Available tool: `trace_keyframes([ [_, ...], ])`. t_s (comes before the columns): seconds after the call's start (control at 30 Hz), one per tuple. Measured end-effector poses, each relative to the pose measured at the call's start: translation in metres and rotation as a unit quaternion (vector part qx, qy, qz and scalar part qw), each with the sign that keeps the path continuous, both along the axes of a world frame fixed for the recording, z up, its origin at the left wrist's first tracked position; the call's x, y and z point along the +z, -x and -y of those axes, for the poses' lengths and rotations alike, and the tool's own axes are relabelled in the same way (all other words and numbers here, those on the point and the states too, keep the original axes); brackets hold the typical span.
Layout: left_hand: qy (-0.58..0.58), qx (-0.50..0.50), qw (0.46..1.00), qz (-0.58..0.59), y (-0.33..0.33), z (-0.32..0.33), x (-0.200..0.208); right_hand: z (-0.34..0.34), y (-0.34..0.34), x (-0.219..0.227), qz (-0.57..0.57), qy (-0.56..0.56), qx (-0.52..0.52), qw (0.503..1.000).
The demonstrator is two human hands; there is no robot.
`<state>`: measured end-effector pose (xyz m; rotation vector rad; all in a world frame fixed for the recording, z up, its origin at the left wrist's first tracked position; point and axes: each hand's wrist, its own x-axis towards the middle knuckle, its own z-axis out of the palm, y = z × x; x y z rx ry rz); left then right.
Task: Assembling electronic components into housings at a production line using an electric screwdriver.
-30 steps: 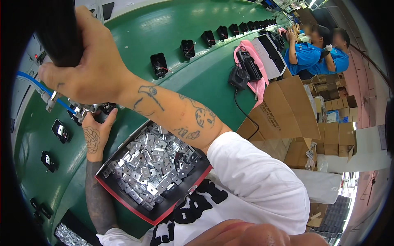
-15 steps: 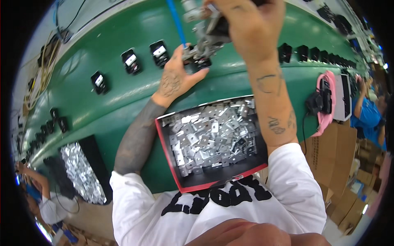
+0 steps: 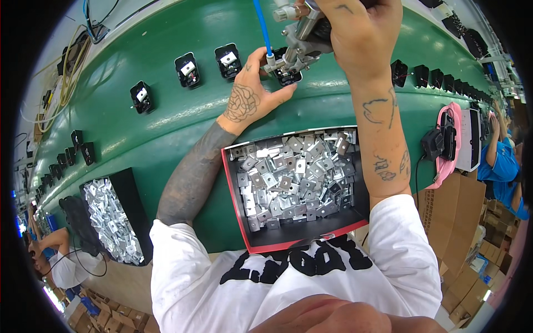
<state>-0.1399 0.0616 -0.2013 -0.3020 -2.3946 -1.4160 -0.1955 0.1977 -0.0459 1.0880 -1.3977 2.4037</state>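
My left hand point(image 3: 250, 94) curves its thumb and fingers around a small black open housing point(image 3: 296, 80) on the green table point(image 3: 183, 119). In my right hand point(image 3: 363, 41) is a power screwdriver point(image 3: 302, 36) with a metal head, a blue tube point(image 3: 262, 25) running into it. The tool's tip stands over the housing; the contact point is hidden. Just below my hands sits a red-rimmed black box point(image 3: 240, 216) full of small bent metal plates point(image 3: 297, 177) with holes. Other black housings point(image 3: 227, 61) with a light metal plate inside stand in a row to the left.
More black housings point(image 3: 422, 75) line up at the right. At the left edge is a second black box point(image 3: 131, 194) of metal plates. A pink-cased item point(image 3: 456, 133) and cardboard boxes point(image 3: 452, 216) lie right. A co-worker in blue point(image 3: 499, 166) is at far right, another person point(image 3: 64, 266) at far left.
The whole view has shifted slightly, so the box and housings appear a little to the right. The tool stays over the same housing, and both hands keep their hold.
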Motion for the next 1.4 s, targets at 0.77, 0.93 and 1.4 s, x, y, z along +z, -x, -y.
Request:
trace_keyframes([
  [0.77,-0.023,-0.012,0.997,0.066,-0.003,-0.001,0.011,-0.031,0.023,-0.014,0.026,0.103,0.115,0.988],
  [0.93,0.113,-0.019,0.993,-0.039,0.004,0.008,-0.023,-0.038,0.033,-0.019,0.055,0.127,0.144,0.980],
  [1.4,0.479,-0.299,0.825,-0.020,-0.109,-0.034,0.094,-0.012,0.001,0.021,-0.005,-0.070,-0.199,0.977],
])
